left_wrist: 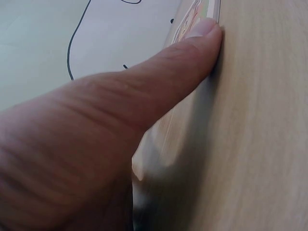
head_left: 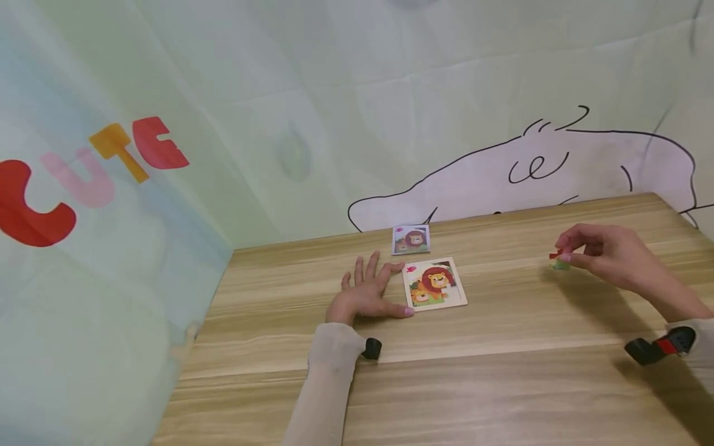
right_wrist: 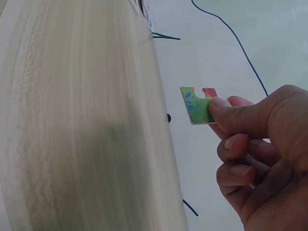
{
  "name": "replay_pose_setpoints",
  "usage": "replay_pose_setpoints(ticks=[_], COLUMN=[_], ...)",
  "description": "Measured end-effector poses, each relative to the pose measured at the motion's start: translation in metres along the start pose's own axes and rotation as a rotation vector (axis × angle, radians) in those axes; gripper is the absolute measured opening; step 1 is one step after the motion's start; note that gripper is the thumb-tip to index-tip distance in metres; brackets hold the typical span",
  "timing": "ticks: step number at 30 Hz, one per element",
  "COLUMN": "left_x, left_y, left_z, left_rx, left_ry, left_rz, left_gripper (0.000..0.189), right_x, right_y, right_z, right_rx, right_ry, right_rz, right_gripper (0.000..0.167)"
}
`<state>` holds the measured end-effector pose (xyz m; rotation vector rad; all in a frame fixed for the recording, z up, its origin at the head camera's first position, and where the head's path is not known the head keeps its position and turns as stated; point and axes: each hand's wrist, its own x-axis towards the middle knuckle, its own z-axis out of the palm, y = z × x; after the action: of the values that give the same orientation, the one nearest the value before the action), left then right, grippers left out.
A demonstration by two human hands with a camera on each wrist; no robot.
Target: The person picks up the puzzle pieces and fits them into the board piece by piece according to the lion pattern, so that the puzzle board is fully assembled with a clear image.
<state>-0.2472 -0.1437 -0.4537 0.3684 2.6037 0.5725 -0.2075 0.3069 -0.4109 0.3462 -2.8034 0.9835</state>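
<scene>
A square jigsaw puzzle (head_left: 434, 284) with a lion picture lies on the table, a gap showing at its lower right. My left hand (head_left: 368, 291) rests beside it with fingers spread; its thumb (left_wrist: 192, 45) and index finger touch the puzzle's left edge. Off to the right, my right hand (head_left: 613, 257) pinches a puzzle piece (right_wrist: 197, 108) between thumb and index finger, above the table. The piece is green with blue and red marks and has a rounded notch in one side. The other fingers of that hand are curled.
Behind the puzzle lies a small picture card (head_left: 411, 240) with the same lion scene. The wood-grain table (head_left: 502, 396) meets a printed cloth backdrop (head_left: 312, 124) along its back and left edges. Black wrist cameras (head_left: 372, 349) sit at both cuffs.
</scene>
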Motion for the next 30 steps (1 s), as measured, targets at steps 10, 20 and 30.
replay_pose_setpoints(ticks=[10,20,30], left_x=[0.000,-0.003,-0.002], left_y=[0.003,0.003,0.001], left_z=[-0.001,-0.002,0.000], left_rx=[-0.001,-0.006,0.008], left_ry=[0.003,-0.001,-0.011], left_rz=[-0.006,-0.010,-0.015], left_gripper=[0.108,0.108,0.107], right_x=[0.008,0.013,0.015], right_y=[-0.007,-0.017,-0.032], right_z=[-0.002,0.012,0.035], right_rx=[0.033,0.087,0.152], right_ry=[-0.010,-0.047,-0.095], right_rz=[-0.035,-0.034,-0.070], right_gripper=[0.014,0.012,0.012])
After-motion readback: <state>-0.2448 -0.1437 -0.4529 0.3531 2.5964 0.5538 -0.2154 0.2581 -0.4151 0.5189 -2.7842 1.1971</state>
